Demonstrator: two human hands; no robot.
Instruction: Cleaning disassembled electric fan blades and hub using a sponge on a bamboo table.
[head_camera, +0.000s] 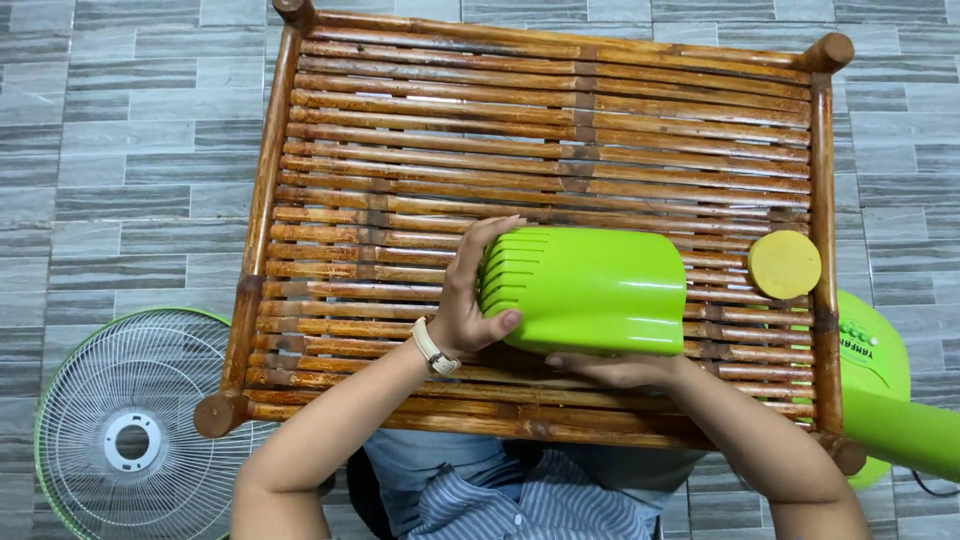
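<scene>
A bright green plastic fan motor housing (590, 288) with slotted vents at its left end lies on its side on a slatted bamboo table (560, 130). My left hand (468, 295), with a watch at the wrist, cups the vented end, fingers over the top and thumb on the near side. Under the housing's near edge lies my right hand (615, 370), its fingers mostly hidden. A round yellow cap (784, 264) rests on the slats to the right of the housing.
A white wire fan grille with a green rim (125, 425) lies on the grey tiled floor at the lower left. The green fan base and stand (885, 385) sit beside the table's right edge.
</scene>
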